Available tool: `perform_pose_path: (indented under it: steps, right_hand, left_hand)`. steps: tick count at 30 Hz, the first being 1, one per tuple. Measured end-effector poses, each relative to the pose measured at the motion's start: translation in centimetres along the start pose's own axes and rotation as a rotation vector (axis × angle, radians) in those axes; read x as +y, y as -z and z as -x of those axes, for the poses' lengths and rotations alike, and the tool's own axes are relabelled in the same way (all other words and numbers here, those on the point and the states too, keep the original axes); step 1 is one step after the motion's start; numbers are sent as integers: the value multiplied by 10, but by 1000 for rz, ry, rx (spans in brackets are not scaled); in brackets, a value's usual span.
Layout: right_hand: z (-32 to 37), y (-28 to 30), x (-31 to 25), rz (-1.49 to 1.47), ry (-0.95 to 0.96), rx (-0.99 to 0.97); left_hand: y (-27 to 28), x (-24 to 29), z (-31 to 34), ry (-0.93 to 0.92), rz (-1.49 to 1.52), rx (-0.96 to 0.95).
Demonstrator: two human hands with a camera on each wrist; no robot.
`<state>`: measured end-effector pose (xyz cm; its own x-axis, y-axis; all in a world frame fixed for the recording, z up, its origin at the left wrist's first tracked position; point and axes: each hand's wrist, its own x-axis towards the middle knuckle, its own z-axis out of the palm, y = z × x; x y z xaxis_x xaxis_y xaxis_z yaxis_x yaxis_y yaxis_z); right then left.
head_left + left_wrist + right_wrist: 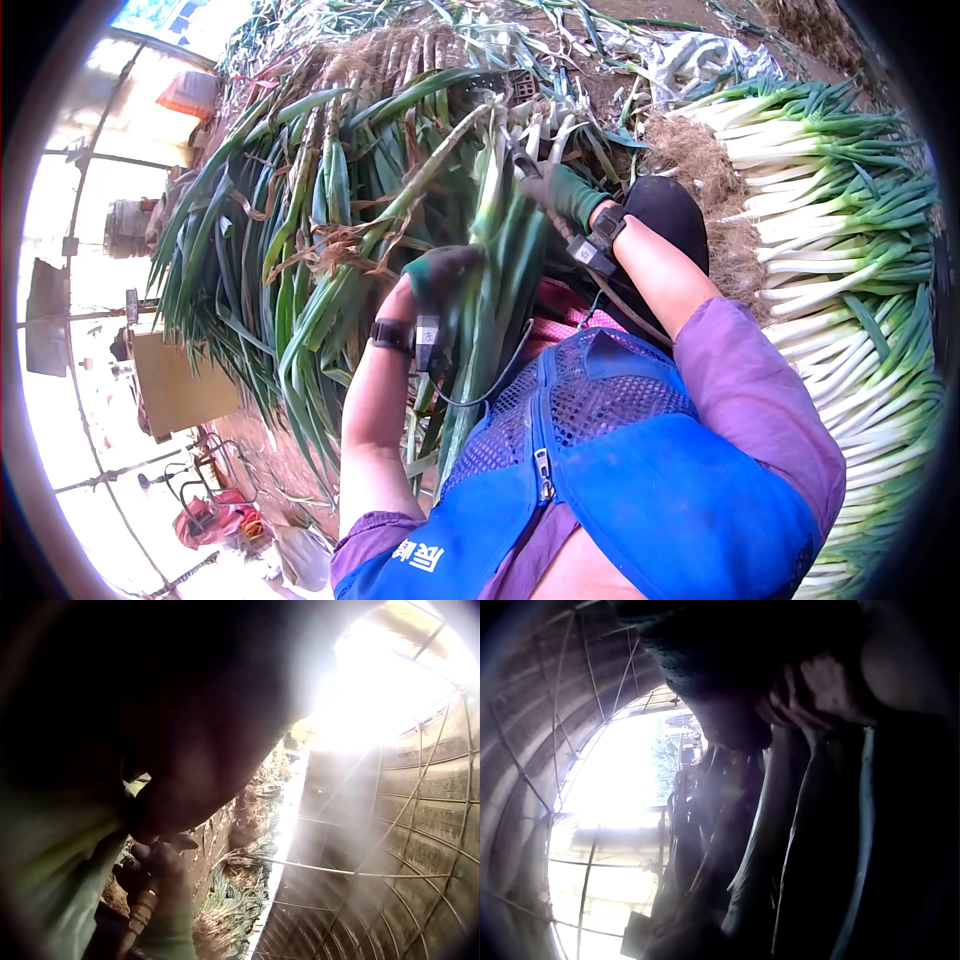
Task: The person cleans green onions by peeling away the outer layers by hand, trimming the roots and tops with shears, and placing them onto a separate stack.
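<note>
In the head view, my left hand (445, 275), in a green and dark glove, grips a long green onion (487, 215) by its leaves. Its pale stalk points away from my body and the leaves trail down over my lap. To the right, my gloved right hand (568, 195) holds a dark air gun (522, 160), its tip close to the stalk. A tan hose (139, 922) runs back from this tool in the left wrist view. Dark glove and shadow fill much of both wrist views, hiding the fingertips.
A thick heap of untrimmed green onions (240, 230) lies to the left. Cleaned onions (800, 240) with white stalks form a long row on the right, beside a pile of brown roots (700, 180). A white plastic sheet (690, 60) lies at the back.
</note>
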<state>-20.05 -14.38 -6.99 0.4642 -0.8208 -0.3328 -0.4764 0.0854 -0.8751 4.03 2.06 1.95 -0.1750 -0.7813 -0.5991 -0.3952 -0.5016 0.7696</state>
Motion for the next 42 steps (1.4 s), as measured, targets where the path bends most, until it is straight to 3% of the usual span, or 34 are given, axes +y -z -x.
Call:
perform_pose_path:
  steps: [2, 4, 6, 9, 13, 14, 15, 16, 17, 19, 21, 27, 28, 32, 36, 37, 39, 40, 42]
  right_hand:
    - [6, 5, -9, -36, -116, 22]
    - [14, 3, -10, -63, 22, -35]
    - [8, -5, 5, -45, 162, -20]
    - [9, -6, 5, -19, 10, 111]
    - [37, -2, -4, -18, 57, -71]
    - [56, -2, -11, -3, 84, -86]
    - [74, -3, -18, 12, 110, -105]
    - [90, -6, -20, -47, 103, -97]
    - [101, -9, -17, -74, 107, -120]
    - [117, -12, -10, -129, 123, -159]
    - [130, -20, -3, -198, 128, -179]
    - [143, -24, -4, -185, 69, -138]
    - [143, -24, -2, -187, 69, -138]
    - [149, -21, -5, -169, 77, -130]
    - [148, -24, 2, -163, 91, -116]
    - [146, -26, 8, -138, 119, -94]
    - [143, -31, 18, -91, 176, -49]
    - [141, -32, 18, -147, 147, -67]
    - [138, -36, 16, -255, 88, -117]
  left_hand:
    - [-1, 1, 0, 43, 55, 16]
    - [-5, 3, -2, 180, 292, 16]
    - [-9, 10, -1, 212, 276, 50]
    - [-13, 7, -5, 143, 180, 70]
    - [-7, 7, -2, 202, 58, 141]
    - [-1, 23, 15, 113, 34, 159]
    - [0, 52, 34, 135, -155, 314]
    - [11, 63, 51, 22, -198, 413]
    - [36, 46, 47, -91, -682, 641]
    - [59, 48, 67, -288, -1111, 874]
    - [84, 32, 65, -15, -1142, 705]
    - [60, 74, 46, 384, -1376, 524]
    - [61, 75, 44, 392, -1387, 519]
    - [48, 78, 45, 103, -1411, 616]
    - [68, 85, 14, 323, -1401, 498]
    - [80, 94, 10, 323, -1286, 406]
    - [102, 101, 3, 294, -1139, 415]
    - [92, 125, 9, 341, -1051, 511]
    - [100, 127, 2, 210, -937, 538]
